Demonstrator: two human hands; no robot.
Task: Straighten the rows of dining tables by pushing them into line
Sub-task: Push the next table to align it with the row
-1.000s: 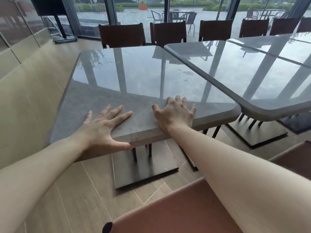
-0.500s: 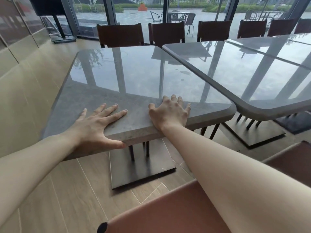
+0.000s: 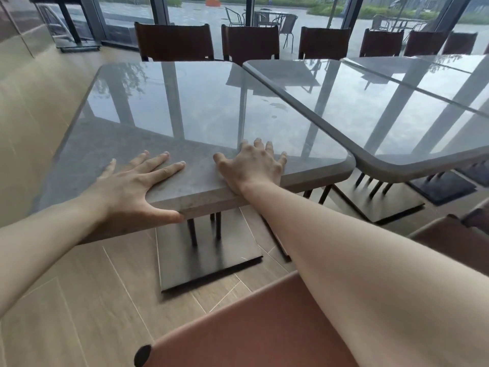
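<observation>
Both hands are lying flat on the near edge of the grey worktop at the left end of the row. The left hand is sitting toward the near left corner with its fingers spread straight across the top and its thumb hooking over the front edge, so it is pressing rather than gripping. The right hand is resting near the middle of the same edge, palm down, fingers fanned and only slightly bent, holding nothing.

This worktop is standing on a dark pedestal base on the wooden floor. Its right side is lying against the neighbouring worktop, touching at the far corner and meeting it at an angle, so the near corners are not lining up. Further worktops are continuing to the right.

Brown chairs are standing along the far edges, in front of the windows. A reddish-brown chair back is showing under the right forearm.
</observation>
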